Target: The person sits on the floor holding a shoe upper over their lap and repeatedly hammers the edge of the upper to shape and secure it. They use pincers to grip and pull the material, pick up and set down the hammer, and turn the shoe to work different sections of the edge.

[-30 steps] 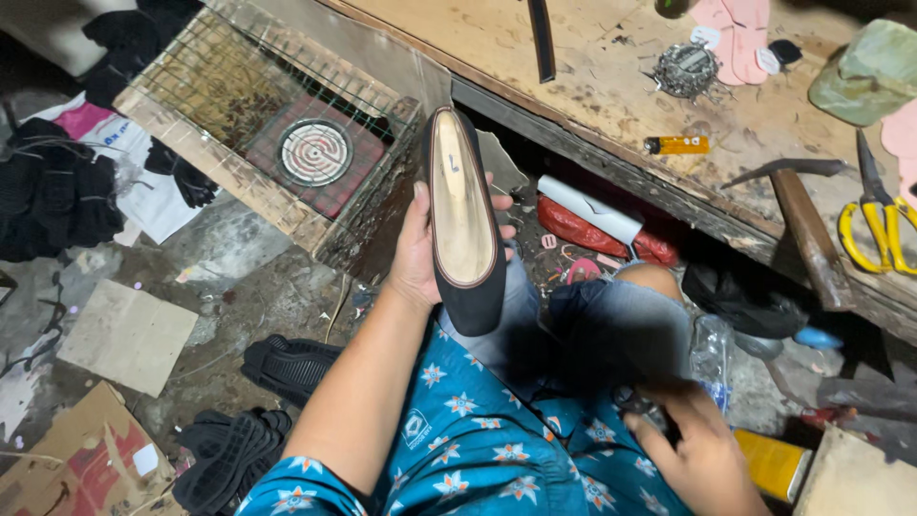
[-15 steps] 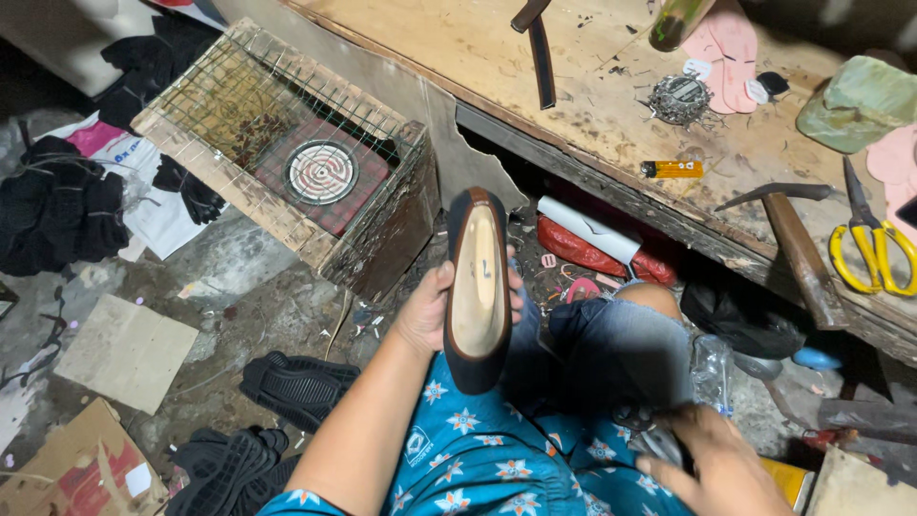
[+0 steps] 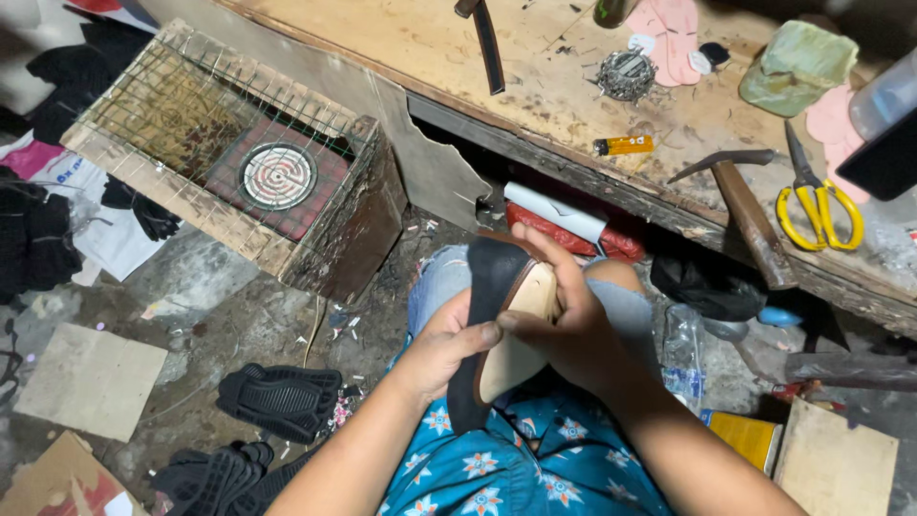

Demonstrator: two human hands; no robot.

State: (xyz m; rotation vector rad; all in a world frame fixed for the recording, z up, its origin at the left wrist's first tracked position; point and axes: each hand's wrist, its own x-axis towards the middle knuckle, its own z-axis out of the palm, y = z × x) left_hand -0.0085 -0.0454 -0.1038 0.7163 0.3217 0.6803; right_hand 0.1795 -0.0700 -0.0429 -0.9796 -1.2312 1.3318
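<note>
together, hands (image 3: 516,334) around black shoe (image 3: 492,287)

A worn wooden desk (image 3: 449,57) spans the top; below, a littered concrete floor (image 3: 210,315) holds a wire-topped wooden crate (image 3: 124,158).

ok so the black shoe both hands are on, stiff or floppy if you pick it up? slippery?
Probably fairly stiff: the shoe keeps its shape while the left hand and right hand grip it along the edges, with no visible sag. Likely light, since fingers alone support it. The tan sole face looks smooth, so perhaps a little slick; the black upper looks matte and probably grippier.
</note>
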